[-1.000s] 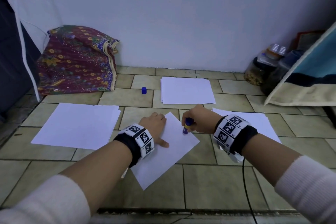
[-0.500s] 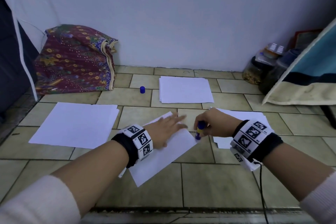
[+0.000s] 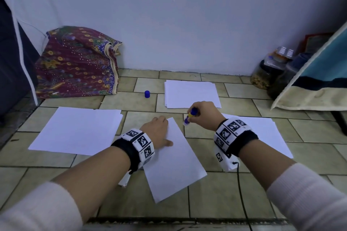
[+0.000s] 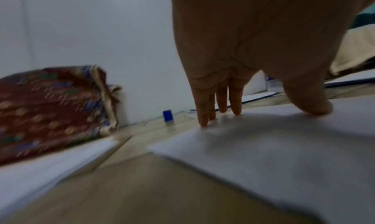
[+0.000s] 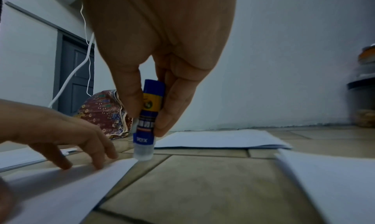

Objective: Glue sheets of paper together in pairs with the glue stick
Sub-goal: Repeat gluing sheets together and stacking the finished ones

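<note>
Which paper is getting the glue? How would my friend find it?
Start at the white wall and come down the tiled floor to the two hands. Between three neat paper stacks lies the single sheet, turned at a slant. It is the only paper the left hand presses flat, and the glue stick in the right hand is at its far corner.

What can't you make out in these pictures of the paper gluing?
- Glue stick tip: right wrist view, blur hides whether it touches the sheet or floor.
- Glue on the sheet: none discernible in any view.
- Left hand fingers: head view, hidden behind the hand's back.
- Jars by the wall: head view, contents too small, partly behind the blue cloth.
- Stack sheet counts: too thin.
</note>
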Motion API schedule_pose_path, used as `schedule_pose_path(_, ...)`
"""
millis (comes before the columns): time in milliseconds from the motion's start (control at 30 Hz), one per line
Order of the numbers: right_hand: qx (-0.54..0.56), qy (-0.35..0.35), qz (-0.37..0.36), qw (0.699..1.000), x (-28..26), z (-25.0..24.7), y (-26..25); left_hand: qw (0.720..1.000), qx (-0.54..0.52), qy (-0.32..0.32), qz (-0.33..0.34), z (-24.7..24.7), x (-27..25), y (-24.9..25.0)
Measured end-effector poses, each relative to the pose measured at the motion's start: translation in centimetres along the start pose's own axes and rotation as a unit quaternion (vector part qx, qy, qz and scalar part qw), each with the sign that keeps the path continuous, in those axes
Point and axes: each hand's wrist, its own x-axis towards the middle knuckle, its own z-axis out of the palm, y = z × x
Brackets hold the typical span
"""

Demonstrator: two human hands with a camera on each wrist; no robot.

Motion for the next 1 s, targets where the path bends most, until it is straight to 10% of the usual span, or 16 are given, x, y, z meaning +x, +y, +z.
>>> schedule_pose_path(1000,-0.146,-0.142,-0.083,0.976,-0.1,0.5,-4.2,0.998,0.016,-0.065,-0.011,1.3,0.5,-1.2)
